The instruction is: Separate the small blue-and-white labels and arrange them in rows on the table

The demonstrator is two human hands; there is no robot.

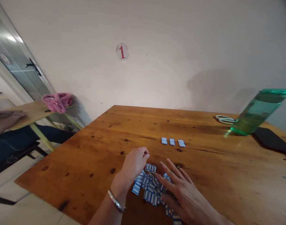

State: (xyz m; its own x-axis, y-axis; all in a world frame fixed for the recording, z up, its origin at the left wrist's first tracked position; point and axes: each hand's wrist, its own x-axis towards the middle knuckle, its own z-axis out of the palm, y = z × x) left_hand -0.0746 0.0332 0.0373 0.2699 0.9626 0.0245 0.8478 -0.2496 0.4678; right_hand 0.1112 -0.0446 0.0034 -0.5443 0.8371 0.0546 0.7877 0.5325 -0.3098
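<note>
A heap of several small blue-and-white cards point(150, 187) lies near the front edge of the wooden table point(91, 150). My left hand point(135, 162), with a metal bangle on the wrist, hovers over the heap's left side, fingers curled in; whether it pinches a card is hidden. Spread flat with its fingers apart, my right hand point(180, 190) rests on the heap's right side. Farther back, three of the same cards point(172, 142) lie side by side in a row.
A green water bottle point(257, 112) stands at the back right, with scissors point(225, 119) behind it and a dark flat object point(272, 140) beside it. At the left stands another table point(28, 112) with a pink cloth point(57, 101), and a person's arm rests there.
</note>
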